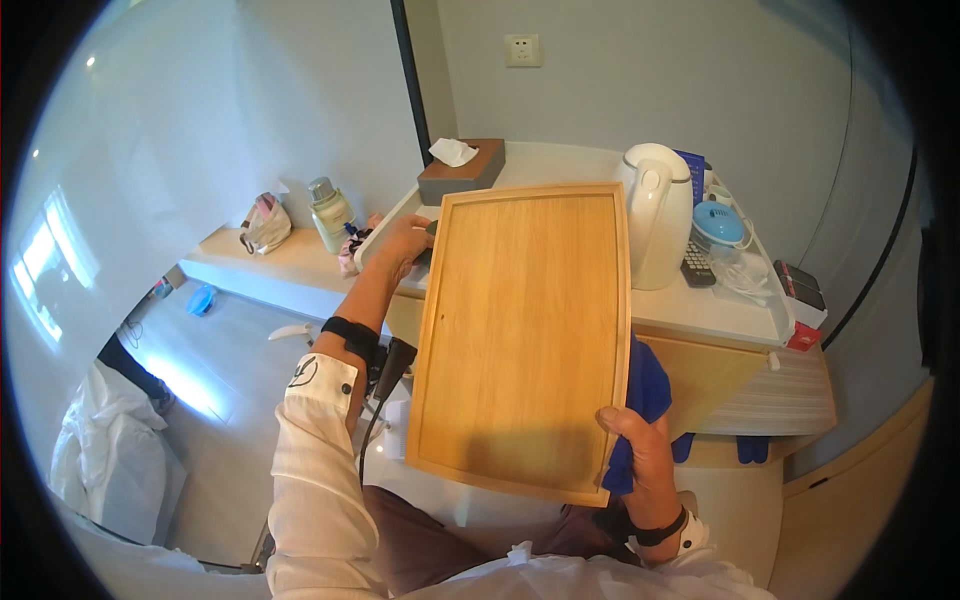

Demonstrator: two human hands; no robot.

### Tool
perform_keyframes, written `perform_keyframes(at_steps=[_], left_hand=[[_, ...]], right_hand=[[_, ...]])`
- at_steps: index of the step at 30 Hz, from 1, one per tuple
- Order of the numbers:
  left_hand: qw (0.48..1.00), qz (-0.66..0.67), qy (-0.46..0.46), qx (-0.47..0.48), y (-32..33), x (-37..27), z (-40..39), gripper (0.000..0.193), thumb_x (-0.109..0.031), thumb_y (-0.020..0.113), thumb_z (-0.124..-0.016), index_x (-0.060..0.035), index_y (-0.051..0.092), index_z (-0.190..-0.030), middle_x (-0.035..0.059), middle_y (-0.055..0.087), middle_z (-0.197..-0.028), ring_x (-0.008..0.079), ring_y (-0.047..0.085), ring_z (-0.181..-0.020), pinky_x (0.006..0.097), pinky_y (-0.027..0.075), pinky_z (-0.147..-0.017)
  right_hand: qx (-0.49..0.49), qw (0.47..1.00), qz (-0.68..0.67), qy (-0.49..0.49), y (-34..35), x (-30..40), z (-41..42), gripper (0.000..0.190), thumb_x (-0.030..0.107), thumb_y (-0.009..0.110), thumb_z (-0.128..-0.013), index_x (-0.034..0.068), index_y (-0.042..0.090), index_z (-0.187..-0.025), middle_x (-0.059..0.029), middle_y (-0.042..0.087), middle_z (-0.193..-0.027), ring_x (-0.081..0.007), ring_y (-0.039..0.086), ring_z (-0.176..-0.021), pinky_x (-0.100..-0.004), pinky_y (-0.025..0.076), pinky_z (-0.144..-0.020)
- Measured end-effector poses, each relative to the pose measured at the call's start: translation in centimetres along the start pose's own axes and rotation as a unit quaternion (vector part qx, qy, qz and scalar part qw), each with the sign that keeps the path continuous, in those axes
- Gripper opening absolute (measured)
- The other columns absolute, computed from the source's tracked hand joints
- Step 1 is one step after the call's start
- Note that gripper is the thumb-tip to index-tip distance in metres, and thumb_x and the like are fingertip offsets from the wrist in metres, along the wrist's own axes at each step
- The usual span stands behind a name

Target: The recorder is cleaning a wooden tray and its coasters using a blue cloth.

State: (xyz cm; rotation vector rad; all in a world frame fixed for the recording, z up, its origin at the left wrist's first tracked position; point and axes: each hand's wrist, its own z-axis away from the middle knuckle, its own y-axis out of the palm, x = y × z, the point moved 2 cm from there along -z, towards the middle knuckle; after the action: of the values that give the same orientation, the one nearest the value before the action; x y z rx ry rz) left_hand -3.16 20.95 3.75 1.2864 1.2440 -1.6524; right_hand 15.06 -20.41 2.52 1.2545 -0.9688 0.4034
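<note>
A rectangular wooden tray (529, 337) with a raised rim is tilted up in front of me. My right hand (643, 454) grips its lower right edge, thumb on the face. A blue cloth (649, 379) hangs between that hand and the tray's back. My left hand (407, 246) reaches past the tray's left edge, over the white countertop (562, 159). Its fingertips are at a dark, rounded object (431, 236), mostly hidden behind the tray; whether they hold it is unclear.
On the counter stand a white electric kettle (654, 217), a tissue box (462, 171), a calculator (697, 266) and a blue-lidded appliance (718, 223). A vacuum flask (330, 214) and fabric pouch (265, 225) sit on the left ledge. Below my left forearm hangs a black hair-dryer-like tool (393, 367).
</note>
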Motion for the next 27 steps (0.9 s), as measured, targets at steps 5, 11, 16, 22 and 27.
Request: perform_keyframes(at_steps=[5, 11, 16, 22, 27], left_hand=[[0.984, -0.124, 0.130, -0.016, -0.8, 0.6, -0.5, 0.045, -0.009, 0.070, -0.081, 0.0007, 0.058, -0.123, 0.0137, 0.064, -0.106, 0.0259, 0.062, -0.095, 0.0349, 0.050, -0.081], [0.950, -0.221, 0.213, -0.065, -3.5, 0.4, 3.7, 0.053, -0.026, 0.067, -0.088, 0.0016, 0.053, -0.131, 0.0152, 0.064, -0.115, 0.0251, 0.063, -0.100, 0.0353, 0.049, -0.086], [0.886, 0.394, 0.096, 0.224, -5.2, -3.7, 17.0, 0.045, -0.033, 0.056, -0.099, -0.0009, 0.053, -0.130, 0.0114, 0.063, -0.119, 0.0181, 0.063, -0.106, 0.0335, 0.055, -0.088], [0.790, 0.581, 0.103, 0.165, -11.9, 1.5, 22.2, 0.036, -0.022, 0.058, -0.097, 0.0006, 0.054, -0.124, 0.0145, 0.065, -0.114, 0.0234, 0.066, -0.102, 0.0349, 0.059, -0.083], [0.776, 0.610, 0.083, 0.138, -18.1, 6.8, 26.5, 0.039, -0.015, 0.056, -0.096, 0.0028, 0.049, -0.130, 0.0192, 0.061, -0.121, 0.0306, 0.066, -0.105, 0.0430, 0.058, -0.086]], right_hand=[[0.016, 1.000, 0.006, -0.013, 1.2, -0.2, 0.1, 0.063, 0.001, 0.061, -0.082, 0.003, 0.041, -0.141, -0.0068, 0.057, -0.125, -0.0153, 0.058, -0.108, -0.0290, 0.046, -0.095], [0.042, 0.999, -0.011, -0.001, 3.2, -1.3, -1.2, 0.063, 0.004, 0.060, -0.080, 0.002, 0.043, -0.140, -0.0083, 0.059, -0.123, -0.0166, 0.060, -0.104, -0.0302, 0.050, -0.090], [0.047, 0.998, 0.014, 0.031, 5.1, -3.2, -1.8, 0.054, 0.008, 0.061, -0.078, 0.000, 0.051, -0.130, -0.0068, 0.063, -0.107, -0.0150, 0.063, -0.091, -0.0282, 0.052, -0.081], [0.093, 0.989, 0.026, 0.109, 9.2, -7.5, -1.4, 0.053, 0.008, 0.061, -0.077, 0.000, 0.053, -0.128, -0.0077, 0.064, -0.107, -0.0155, 0.063, -0.092, -0.0284, 0.051, -0.083], [0.225, 0.964, 0.029, 0.138, 14.1, -11.8, -2.0, 0.063, 0.005, 0.060, -0.076, 0.003, 0.048, -0.138, -0.0086, 0.062, -0.120, -0.0180, 0.060, -0.105, -0.0304, 0.048, -0.092]])
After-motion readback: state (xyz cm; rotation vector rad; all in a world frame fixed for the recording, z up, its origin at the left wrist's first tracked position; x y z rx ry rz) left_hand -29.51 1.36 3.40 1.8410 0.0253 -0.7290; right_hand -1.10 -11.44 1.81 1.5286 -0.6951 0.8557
